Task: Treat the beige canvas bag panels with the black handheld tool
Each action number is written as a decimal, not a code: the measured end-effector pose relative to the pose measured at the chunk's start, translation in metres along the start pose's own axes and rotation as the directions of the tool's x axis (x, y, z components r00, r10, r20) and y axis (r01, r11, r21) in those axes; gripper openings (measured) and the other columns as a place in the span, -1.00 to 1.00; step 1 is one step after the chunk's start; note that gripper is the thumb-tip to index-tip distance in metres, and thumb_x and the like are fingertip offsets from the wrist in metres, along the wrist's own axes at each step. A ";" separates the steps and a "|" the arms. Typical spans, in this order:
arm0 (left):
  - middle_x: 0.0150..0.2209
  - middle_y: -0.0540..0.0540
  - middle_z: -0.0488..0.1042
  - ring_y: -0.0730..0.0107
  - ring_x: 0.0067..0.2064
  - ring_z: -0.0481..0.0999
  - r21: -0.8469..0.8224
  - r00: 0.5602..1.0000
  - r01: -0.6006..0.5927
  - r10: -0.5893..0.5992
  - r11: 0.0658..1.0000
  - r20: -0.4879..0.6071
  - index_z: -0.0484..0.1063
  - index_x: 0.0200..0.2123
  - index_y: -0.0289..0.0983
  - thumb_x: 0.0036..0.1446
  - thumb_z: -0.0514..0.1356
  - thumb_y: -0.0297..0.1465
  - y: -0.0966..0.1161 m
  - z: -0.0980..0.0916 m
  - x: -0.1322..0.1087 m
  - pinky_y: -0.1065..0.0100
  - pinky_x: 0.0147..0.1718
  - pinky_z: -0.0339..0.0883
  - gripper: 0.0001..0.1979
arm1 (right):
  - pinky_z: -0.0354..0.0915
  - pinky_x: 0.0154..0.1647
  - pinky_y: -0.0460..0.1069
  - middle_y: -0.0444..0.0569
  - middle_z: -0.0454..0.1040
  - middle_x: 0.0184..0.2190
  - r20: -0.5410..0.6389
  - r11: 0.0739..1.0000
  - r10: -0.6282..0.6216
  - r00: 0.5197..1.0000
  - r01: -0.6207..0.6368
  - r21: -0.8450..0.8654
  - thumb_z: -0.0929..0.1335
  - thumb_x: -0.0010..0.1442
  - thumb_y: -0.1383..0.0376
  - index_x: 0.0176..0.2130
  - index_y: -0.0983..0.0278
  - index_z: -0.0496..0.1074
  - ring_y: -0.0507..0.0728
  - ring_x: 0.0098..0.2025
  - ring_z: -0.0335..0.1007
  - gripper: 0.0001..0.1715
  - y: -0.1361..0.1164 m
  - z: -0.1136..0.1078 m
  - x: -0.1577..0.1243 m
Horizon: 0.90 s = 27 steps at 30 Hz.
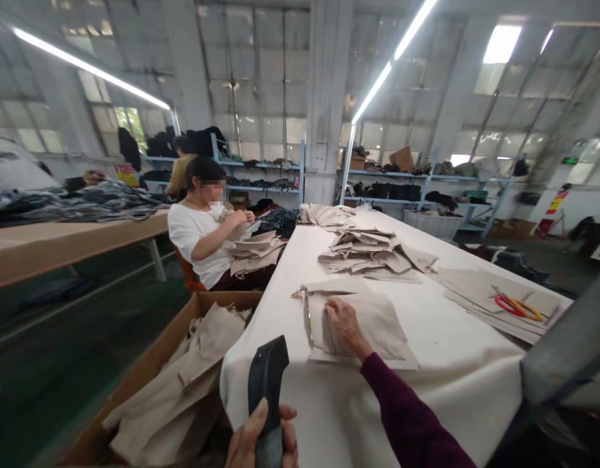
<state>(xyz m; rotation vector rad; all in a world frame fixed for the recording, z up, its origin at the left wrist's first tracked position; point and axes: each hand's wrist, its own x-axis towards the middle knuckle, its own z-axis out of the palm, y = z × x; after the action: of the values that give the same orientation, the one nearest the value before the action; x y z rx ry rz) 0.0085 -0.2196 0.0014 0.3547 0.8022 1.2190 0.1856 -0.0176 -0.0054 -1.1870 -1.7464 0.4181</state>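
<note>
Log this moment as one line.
left hand: gripping dark handheld tool; right hand: touching beige fabric piece; scissors: on fabric stack

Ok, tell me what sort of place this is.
Likely a garment or sewing workshop: beige fabric pieces are stacked on a long white table, scissors lie on one stack, and shelves at the back hold piles that look like cloth.

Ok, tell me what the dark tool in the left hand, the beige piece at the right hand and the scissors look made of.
Dark tool: probably hard plastic, smooth, with a soft sheen. Beige piece: likely cloth, matte, with soft creases. Scissors: red and yellow handles suggest plastic; finish too small to judge.
</note>
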 end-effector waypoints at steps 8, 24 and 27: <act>-0.69 0.03 0.36 0.50 -0.73 0.29 -0.067 0.999 0.043 -0.041 0.997 0.026 0.40 -0.43 -0.37 -0.07 0.27 -0.12 -0.002 -0.005 0.015 0.46 -0.74 0.11 -0.62 | 0.20 0.12 0.18 0.09 0.42 -0.03 0.228 0.955 -0.137 0.964 0.189 -0.226 0.38 0.10 0.37 -0.02 0.26 0.37 0.26 0.05 0.28 -0.59 0.000 -0.060 -0.064; -0.69 -0.02 0.39 0.50 -0.74 0.30 0.136 0.974 0.202 -0.213 0.970 0.074 0.38 -0.44 -0.38 -0.02 0.21 -0.02 -0.059 0.063 0.030 0.46 -0.76 0.16 -0.54 | 0.24 0.10 0.09 0.09 0.41 -0.12 0.121 0.949 -0.124 0.985 0.153 -0.276 0.15 0.32 0.40 -0.18 0.26 0.35 0.16 0.00 0.30 -0.78 0.021 -0.070 -0.090; -0.64 -0.04 0.41 0.51 -0.71 0.31 0.146 0.985 0.170 -0.172 0.975 0.002 0.38 -0.41 -0.39 -0.02 0.21 -0.02 -0.058 0.075 0.034 0.45 -0.73 0.20 -0.53 | 0.24 0.11 0.11 0.10 0.41 -0.12 0.124 0.951 -0.140 0.982 0.168 -0.261 0.16 0.32 0.39 -0.17 0.28 0.35 0.17 0.01 0.28 -0.79 0.025 -0.070 -0.091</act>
<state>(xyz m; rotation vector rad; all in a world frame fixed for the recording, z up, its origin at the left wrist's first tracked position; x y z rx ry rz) 0.1059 -0.1945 0.0035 0.4044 0.8930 0.9986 0.2650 -0.0987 -0.0352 -1.2243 -2.0196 0.1515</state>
